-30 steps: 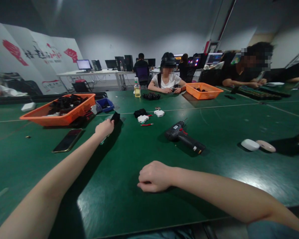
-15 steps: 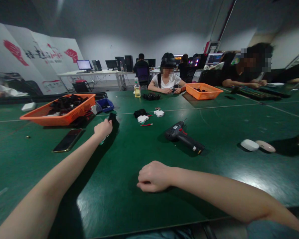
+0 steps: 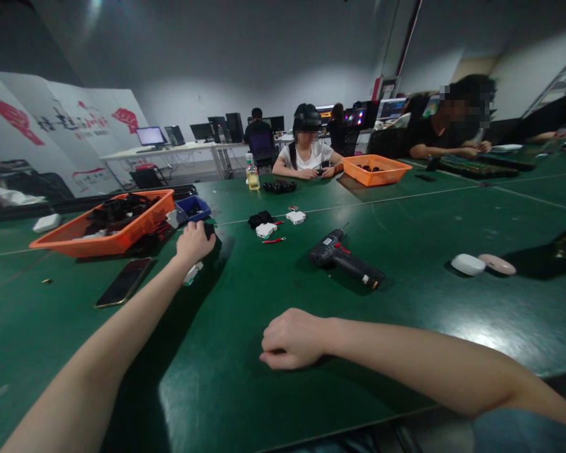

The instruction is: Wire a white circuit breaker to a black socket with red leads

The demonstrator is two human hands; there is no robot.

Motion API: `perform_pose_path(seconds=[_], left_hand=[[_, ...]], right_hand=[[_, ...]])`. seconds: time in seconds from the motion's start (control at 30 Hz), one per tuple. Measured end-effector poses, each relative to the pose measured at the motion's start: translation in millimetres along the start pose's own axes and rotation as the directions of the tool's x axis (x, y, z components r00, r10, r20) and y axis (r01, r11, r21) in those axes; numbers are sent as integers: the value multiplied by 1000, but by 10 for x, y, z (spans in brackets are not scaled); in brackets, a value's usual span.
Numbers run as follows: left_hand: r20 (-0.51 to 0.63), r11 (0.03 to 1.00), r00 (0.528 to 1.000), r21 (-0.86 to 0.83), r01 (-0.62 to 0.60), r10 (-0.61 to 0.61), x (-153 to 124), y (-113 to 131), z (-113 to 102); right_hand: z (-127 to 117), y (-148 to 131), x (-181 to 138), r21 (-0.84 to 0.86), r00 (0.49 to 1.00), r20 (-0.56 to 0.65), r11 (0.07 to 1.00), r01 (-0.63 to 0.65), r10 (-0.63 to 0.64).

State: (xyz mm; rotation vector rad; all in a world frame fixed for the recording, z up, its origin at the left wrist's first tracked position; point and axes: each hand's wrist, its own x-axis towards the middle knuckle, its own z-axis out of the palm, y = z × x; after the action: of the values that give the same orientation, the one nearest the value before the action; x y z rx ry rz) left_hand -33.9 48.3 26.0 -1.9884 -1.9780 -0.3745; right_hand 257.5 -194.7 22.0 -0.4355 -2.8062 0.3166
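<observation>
My left hand [image 3: 195, 243] reaches forward, its fingers closed over a small black part [image 3: 210, 229] that they mostly hide. Just behind it stands a blue bin [image 3: 192, 209]. Under the left wrist, a white block [image 3: 193, 274] peeks out. My right hand [image 3: 293, 340] rests on the near side of the green table [image 3: 236, 384], fingers curled in a loose fist with nothing visible in it. Beyond it lies a black cordless drill [image 3: 344, 258]. Two white connector blocks [image 3: 266, 230], a red wire lead [image 3: 274, 240] and a black bundle [image 3: 261, 218] lie mid-table.
An orange basket [image 3: 117, 242] of black parts and a phone [image 3: 125, 282] are at the left. Two rounded cases [image 3: 468, 265] lie right. A bottle [image 3: 252, 173], a second orange basket [image 3: 376, 173] and a seated person [image 3: 306, 154] are across the table.
The view has tilted slightly. My left hand has turned over the black part, covering more of it, and more of the white block shows under the wrist. The right hand has stayed put.
</observation>
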Motion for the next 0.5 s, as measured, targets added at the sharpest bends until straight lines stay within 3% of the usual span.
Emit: perform_pose_path(seconds=[0.1, 0.37, 0.5], left_hand=[[20, 998, 998, 7, -58, 58, -4, 60, 59], [103, 994, 992, -93, -56, 66, -53, 13, 162], [105, 990, 993, -131, -42, 56, -41, -14, 176]], right_hand=[[23, 7, 2, -18, 1000, -6, 1000, -5, 5], [88, 14, 28, -54, 1000, -14, 998, 16, -17], [121, 48, 34, -173, 999, -53, 985, -3, -6]])
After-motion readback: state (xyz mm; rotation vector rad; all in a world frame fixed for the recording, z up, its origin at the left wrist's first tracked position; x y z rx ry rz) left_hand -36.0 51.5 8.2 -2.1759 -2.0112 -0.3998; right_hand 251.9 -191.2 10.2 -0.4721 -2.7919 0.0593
